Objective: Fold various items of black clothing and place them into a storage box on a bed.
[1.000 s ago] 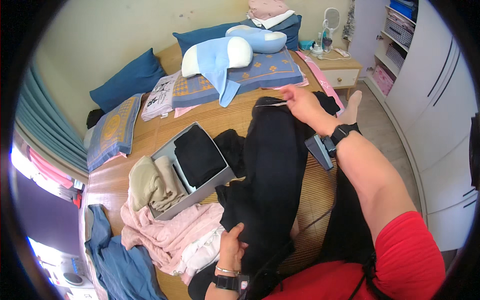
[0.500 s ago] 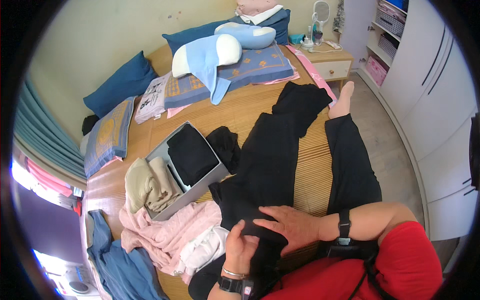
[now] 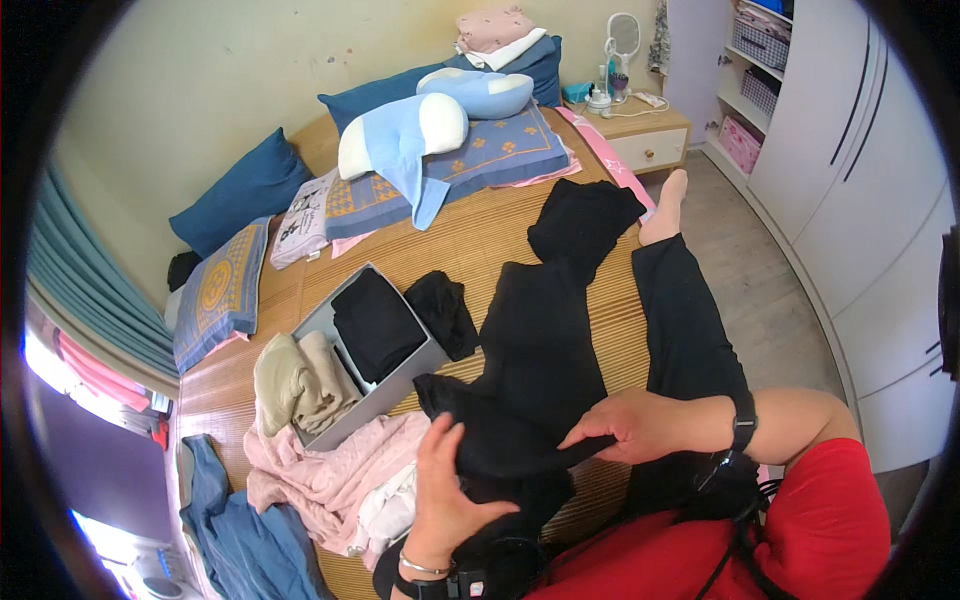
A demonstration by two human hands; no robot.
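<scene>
A pair of black trousers (image 3: 540, 345) lies lengthwise on the bamboo bed mat (image 3: 600, 300), stretching away from me. My right hand (image 3: 637, 425) pinches its near right edge between thumb and fingers and holds that edge slightly raised. Beside the near left part of the cloth, my left hand (image 3: 445, 495) is open with thumb and fingers apart, holding nothing. To the left stands a grey box (image 3: 400, 385) with folded black clothes (image 3: 376, 325) inside. Beige folded clothes (image 3: 300, 385) rest at the box's near left end.
A crumpled black garment (image 3: 445, 312) lies right of the box, another black garment (image 3: 582, 225) farther off. Nearer left are a pink cloth (image 3: 320, 480), a white cloth (image 3: 388, 510) and a blue garment (image 3: 245, 535). My outstretched leg (image 3: 690, 330) borders the right side. Pillows (image 3: 400, 135) line the back.
My right hand has gone from lying flat on the black trousers to gripping their edge and lifting it, moving slightly right. My left hand has shifted left and spread its fingers.
</scene>
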